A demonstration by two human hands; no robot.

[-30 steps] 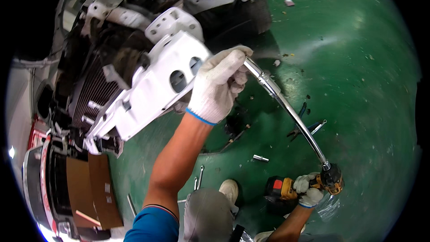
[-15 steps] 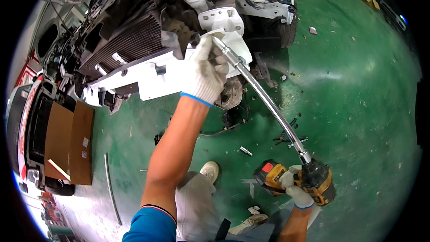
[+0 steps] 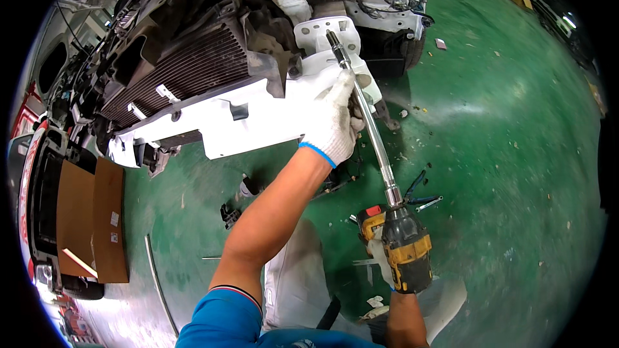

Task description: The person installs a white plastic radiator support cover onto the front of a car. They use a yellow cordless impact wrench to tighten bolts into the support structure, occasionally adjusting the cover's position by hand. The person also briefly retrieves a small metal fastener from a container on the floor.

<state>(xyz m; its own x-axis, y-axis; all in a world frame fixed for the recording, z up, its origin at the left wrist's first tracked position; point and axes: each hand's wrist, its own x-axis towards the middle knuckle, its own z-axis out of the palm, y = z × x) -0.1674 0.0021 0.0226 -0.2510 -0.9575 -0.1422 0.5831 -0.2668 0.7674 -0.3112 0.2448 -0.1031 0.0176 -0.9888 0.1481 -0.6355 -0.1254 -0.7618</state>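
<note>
In its white knit glove, my left hand [image 3: 335, 119] is closed round the upper part of a long chrome extension bar [image 3: 375, 135]. At the bar's far end, a socket [image 3: 334, 44] lies over a white mounting plate with holes [image 3: 314, 31], beside the white bumper beam [image 3: 225, 125]. Whether the socket touches a bolt, I cannot tell. The bar's near end sits in a yellow and black cordless impact wrench [image 3: 406, 245]. My gloved right hand [image 3: 379, 259] grips the wrench's handle, its fingers partly hidden behind the tool.
A car's exposed front end with its radiator [image 3: 187, 77] fills the upper left. Pliers [image 3: 416, 190] and a small wrench [image 3: 430, 203] lie on the green floor. A cardboard box [image 3: 106, 219] stands left, near a long thin strip [image 3: 158, 277].
My left hand has moved right and slid down off the bar's tip, uncovering the socket. The impact wrench has swung left and now points more upright; the socket end has risen onto the plate.
</note>
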